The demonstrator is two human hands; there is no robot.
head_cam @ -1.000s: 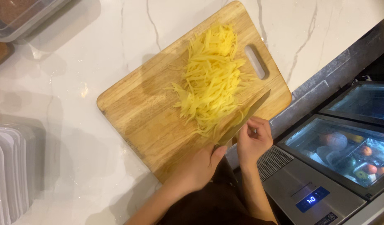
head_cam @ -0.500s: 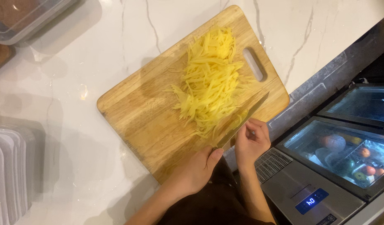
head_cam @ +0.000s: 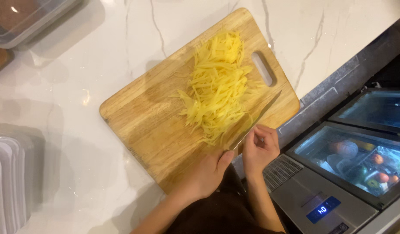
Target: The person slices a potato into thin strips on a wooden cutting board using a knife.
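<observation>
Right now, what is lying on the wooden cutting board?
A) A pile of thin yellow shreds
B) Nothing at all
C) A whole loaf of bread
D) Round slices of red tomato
A: a heap of thin yellow shreds lies across the wooden cutting board, with a knife resting along its near edge, between the left hand and the right hand.

The cutting board [head_cam: 156, 125] is pale wood with a visible grain and a dull, unvarnished look. It lies on a white marble-like counter [head_cam: 78, 86], veined grey, polished enough to catch small glints. The knife [head_cam: 256, 121] has a smooth metal blade with a soft sheen. The yellow shreds [head_cam: 217, 86] look moist and faintly glossy. Clear plastic containers [head_cam: 4, 190] sit at the edge, and the chiller lids [head_cam: 347, 160] are reflective glass framed in brushed metal.
</observation>
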